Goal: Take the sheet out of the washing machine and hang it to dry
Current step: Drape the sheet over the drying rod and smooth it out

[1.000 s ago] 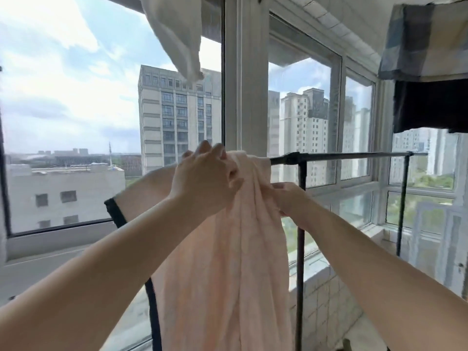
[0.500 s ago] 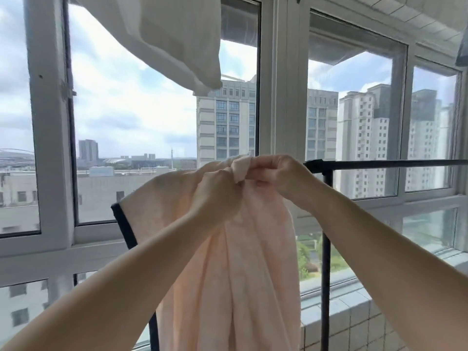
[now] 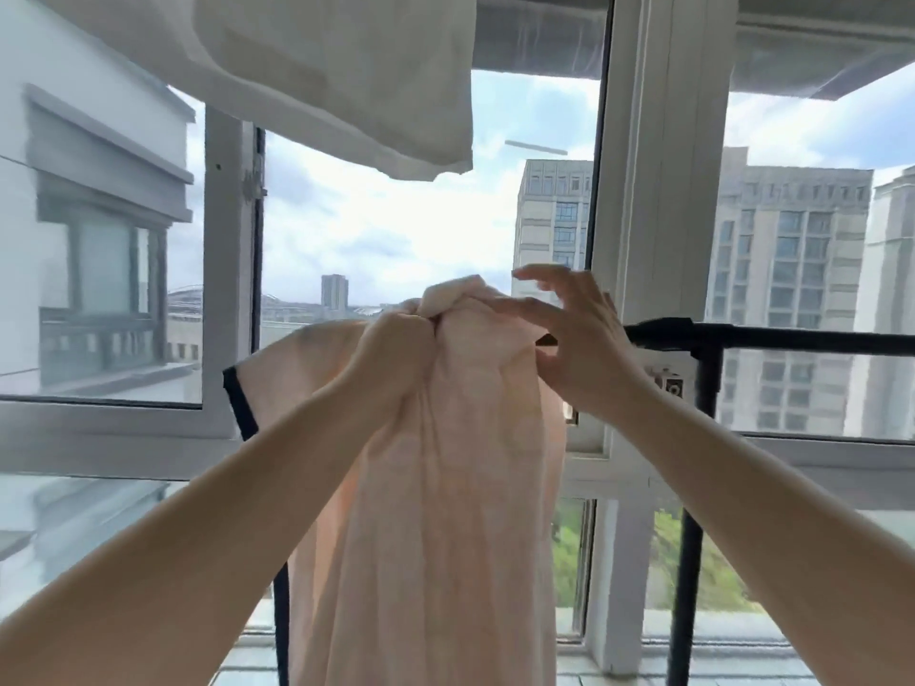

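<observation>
Sheet (image 3: 445,487) hangs over the rack (image 3: 772,336); my left hand (image 3: 396,349) clenches its bunched top, right hand (image 3: 574,349) fingers released beside it.

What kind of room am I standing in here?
Probably an enclosed high-rise balcony used for drying laundry: a black drying rack, a peach sheet bunched over it, white cloth hanging overhead, towers beyond the windows.

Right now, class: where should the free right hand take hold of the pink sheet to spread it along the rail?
Probably the bunched top fold of the pink sheet, from the right beside the left hand; the right hand hovers open there, toward the bare black rail.
</observation>
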